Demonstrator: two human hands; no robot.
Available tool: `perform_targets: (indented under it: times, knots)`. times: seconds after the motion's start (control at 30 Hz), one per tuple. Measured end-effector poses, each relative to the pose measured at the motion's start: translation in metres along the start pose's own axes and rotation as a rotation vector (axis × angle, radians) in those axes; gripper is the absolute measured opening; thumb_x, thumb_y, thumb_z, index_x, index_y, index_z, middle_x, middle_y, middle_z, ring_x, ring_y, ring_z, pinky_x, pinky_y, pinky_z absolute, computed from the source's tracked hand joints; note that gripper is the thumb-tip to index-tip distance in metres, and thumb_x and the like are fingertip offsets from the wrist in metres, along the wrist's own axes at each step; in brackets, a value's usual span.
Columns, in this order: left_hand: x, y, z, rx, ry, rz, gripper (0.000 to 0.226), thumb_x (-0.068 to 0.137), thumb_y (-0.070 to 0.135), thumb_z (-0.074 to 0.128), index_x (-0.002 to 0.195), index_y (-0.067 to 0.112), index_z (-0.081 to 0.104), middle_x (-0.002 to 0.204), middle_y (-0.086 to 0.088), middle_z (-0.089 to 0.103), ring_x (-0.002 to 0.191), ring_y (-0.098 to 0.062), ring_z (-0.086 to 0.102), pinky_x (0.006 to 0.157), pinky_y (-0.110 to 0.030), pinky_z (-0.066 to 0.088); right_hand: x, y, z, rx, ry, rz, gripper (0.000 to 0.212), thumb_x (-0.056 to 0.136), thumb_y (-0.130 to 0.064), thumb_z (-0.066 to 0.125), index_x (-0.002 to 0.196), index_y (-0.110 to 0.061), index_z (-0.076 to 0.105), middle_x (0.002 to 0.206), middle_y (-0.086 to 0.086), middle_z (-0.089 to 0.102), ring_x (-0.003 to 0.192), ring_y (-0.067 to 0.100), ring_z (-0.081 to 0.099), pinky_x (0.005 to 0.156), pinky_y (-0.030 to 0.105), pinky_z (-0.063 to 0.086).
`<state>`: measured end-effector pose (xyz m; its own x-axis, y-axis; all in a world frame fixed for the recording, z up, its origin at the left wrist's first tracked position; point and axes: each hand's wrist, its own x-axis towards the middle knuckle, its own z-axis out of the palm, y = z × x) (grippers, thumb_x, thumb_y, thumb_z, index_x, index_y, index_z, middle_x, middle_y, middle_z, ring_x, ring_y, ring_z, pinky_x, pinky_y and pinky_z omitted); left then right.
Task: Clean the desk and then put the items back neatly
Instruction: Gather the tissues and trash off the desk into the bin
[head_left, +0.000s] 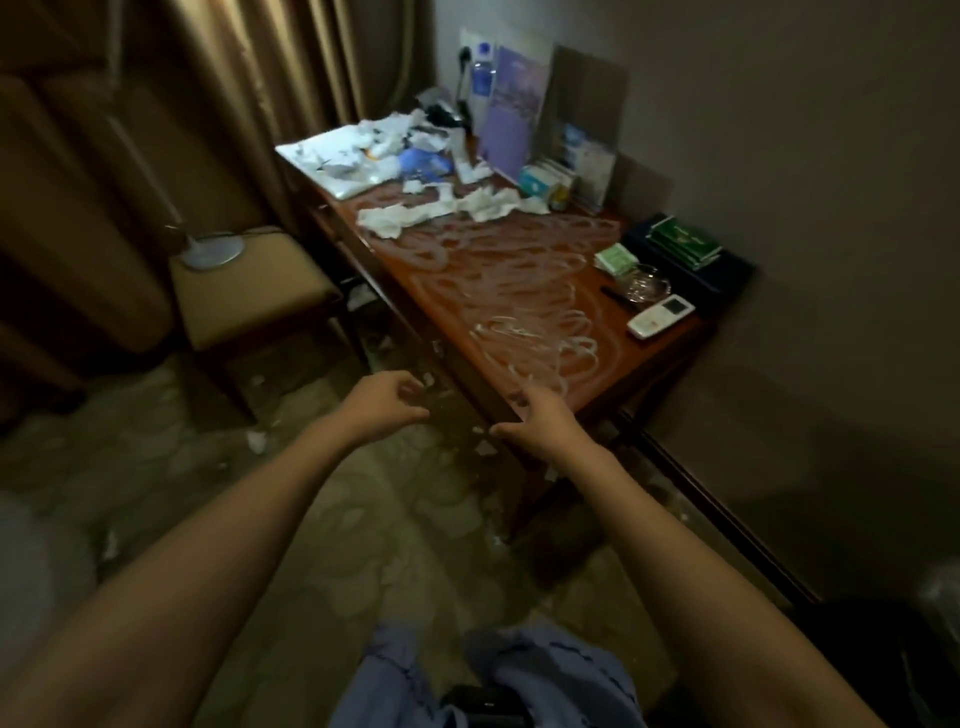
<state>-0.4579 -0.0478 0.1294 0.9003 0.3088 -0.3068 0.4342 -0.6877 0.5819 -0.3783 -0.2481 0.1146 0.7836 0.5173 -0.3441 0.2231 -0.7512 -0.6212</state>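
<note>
Reddish-brown wood desk (519, 291), long axis running from the near corner away toward the far wall, top smeared with whitish looping streaks. Crumpled tissues (441, 208) heaped at the far end beside a purple booklet (511, 119) leaning upright. Remote control (661, 316), glass ashtray (647, 283) and green packets (685, 241) along the right edge. Left hand (382, 405) held off the desk, fingers loosely curled, apparently holding nothing. Right hand (540, 418) at the near corner, fingers curled, possibly touching the edge.
</note>
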Motion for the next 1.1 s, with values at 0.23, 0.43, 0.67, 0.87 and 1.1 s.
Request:
perform_targets:
  times: [0.23, 0.43, 0.67, 0.87, 1.1]
  knots:
    - [0.055, -0.040, -0.024, 0.015, -0.010, -0.055, 0.041, 0.085, 0.021, 0.069, 0.123, 0.011, 0.059, 0.124, -0.009, 0.061, 0.114, -0.021, 0.057, 0.091, -0.027, 0.043, 0.073, -0.025, 0.012, -0.002, -0.051, -0.014, 0.055, 0.083, -0.032, 0.072, 0.128, -0.010, 0.050, 0.127, 0.007, 0.052, 0.110, 0.022, 0.055, 0.079, 0.025, 0.045]
    - [0.154, -0.051, -0.048, 0.055, -0.065, -0.052, 0.043, 0.084, 0.020, 0.070, 0.125, 0.011, 0.058, 0.125, -0.007, 0.060, 0.116, -0.019, 0.056, 0.092, -0.024, 0.041, 0.184, -0.034, 0.005, 0.039, -0.006, 0.015, 0.062, 0.081, -0.027, 0.075, 0.132, -0.004, 0.049, 0.134, 0.013, 0.052, 0.120, 0.026, 0.051, 0.097, 0.034, 0.042]
    - [0.302, -0.028, -0.122, 0.105, -0.050, -0.037, 0.040, 0.082, 0.018, 0.071, 0.120, 0.008, 0.060, 0.118, -0.008, 0.064, 0.108, -0.022, 0.059, 0.090, -0.028, 0.044, 0.314, -0.064, -0.040, 0.085, 0.003, 0.062, 0.060, 0.083, -0.024, 0.073, 0.134, -0.003, 0.049, 0.134, 0.014, 0.053, 0.120, 0.026, 0.053, 0.088, 0.028, 0.042]
    - [0.387, 0.000, -0.135, 0.138, -0.134, 0.089, 0.040, 0.083, 0.020, 0.068, 0.122, 0.012, 0.060, 0.118, -0.001, 0.063, 0.105, -0.019, 0.058, 0.088, -0.027, 0.045, 0.370, -0.054, -0.072, 0.074, 0.041, 0.170, 0.058, 0.082, -0.026, 0.073, 0.130, -0.003, 0.050, 0.133, 0.014, 0.053, 0.120, 0.025, 0.051, 0.094, 0.029, 0.042]
    - [0.485, 0.010, -0.132, 0.231, -0.263, 0.192, 0.047, 0.082, 0.018, 0.068, 0.126, 0.012, 0.056, 0.119, -0.011, 0.061, 0.104, -0.026, 0.059, 0.087, -0.032, 0.048, 0.416, -0.040, -0.085, 0.174, 0.124, 0.351, 0.059, 0.084, -0.026, 0.071, 0.133, -0.003, 0.048, 0.135, 0.013, 0.051, 0.123, 0.024, 0.050, 0.095, 0.028, 0.041]
